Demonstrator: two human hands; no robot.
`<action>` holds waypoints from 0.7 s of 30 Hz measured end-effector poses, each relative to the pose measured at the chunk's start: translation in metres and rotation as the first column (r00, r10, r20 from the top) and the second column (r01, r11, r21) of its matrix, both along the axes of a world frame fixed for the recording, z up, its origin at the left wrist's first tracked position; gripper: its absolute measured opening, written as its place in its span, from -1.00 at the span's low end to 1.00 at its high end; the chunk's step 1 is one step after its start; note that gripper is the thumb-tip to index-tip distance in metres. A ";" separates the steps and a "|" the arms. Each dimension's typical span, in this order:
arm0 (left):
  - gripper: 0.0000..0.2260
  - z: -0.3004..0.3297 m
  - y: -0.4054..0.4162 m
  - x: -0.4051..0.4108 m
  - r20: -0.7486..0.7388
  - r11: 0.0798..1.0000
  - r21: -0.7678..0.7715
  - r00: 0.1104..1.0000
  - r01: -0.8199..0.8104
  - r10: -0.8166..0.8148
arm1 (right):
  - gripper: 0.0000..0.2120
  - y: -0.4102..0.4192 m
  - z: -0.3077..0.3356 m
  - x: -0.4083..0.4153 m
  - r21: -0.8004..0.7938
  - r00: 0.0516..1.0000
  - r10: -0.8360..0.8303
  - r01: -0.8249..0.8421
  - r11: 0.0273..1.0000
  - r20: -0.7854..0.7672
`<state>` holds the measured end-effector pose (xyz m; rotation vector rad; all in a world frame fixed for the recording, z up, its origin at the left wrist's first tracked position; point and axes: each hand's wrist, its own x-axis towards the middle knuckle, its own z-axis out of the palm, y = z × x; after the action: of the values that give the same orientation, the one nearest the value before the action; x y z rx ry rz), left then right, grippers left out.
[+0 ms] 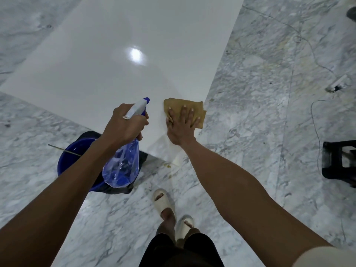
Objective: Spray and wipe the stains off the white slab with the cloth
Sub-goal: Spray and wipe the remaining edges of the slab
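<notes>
I see the slab (123,54) lying flat on the floor (260,78), a big glossy white sheet with sharp straight edges and a round glare spot near its middle. Its near corner points toward my feet, and a wet, smeared patch shows on that corner. The cloth (185,109) is a tan, folded rag, soft and slightly rumpled, lying on the slab at its right edge, one corner reaching the rim. My right hand (181,128) presses flat on it, fingers straight and spread wide. My left hand (125,128) is curled round the neck of the bottle (123,166), held over the slab's near-left edge. The bottle is clear blue-tinted plastic, with a white trigger head and a blue nozzle tip aimed at the slab just left of the cloth.

Under the bottle and my left forearm stands a round blue bucket (67,160), a thin metal rod resting across its rim, and something dark lies beneath it. The floor is grey-veined marble, polished, with small yellowish specks near the slab's corner. Pale slippers (161,199) are on my feet below. A black stool (339,160) stands well off to the right. A thin cable (316,122) trails across the marble near it.
</notes>
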<state>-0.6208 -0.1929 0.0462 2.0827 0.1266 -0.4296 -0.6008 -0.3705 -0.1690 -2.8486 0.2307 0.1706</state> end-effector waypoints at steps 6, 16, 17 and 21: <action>-0.68 0.002 -0.008 -0.042 -0.002 1.000 0.006 1.000 -0.006 0.006 | -0.52 0.028 -0.008 -0.061 0.036 0.996 0.005 -0.008 0.999 0.088; -0.78 0.019 -0.019 -0.123 0.056 1.000 0.020 0.998 0.010 -0.011 | -0.51 0.047 0.020 -0.153 0.154 0.977 0.160 -0.138 0.978 -0.143; -0.78 0.023 -0.019 -0.129 0.053 1.000 0.017 0.999 0.005 -0.005 | -0.51 0.045 0.025 -0.157 0.181 0.967 0.174 -0.141 0.973 -0.184; -0.79 0.037 -0.015 -0.153 0.037 0.999 0.032 0.999 -0.026 0.025 | -0.47 0.038 0.037 -0.188 0.282 0.906 0.317 -0.238 0.930 -0.281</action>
<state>-0.7733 -0.2083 0.0829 2.1174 0.1397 -0.3762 -0.7889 -0.3326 -0.1316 -2.5807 -0.1330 0.6802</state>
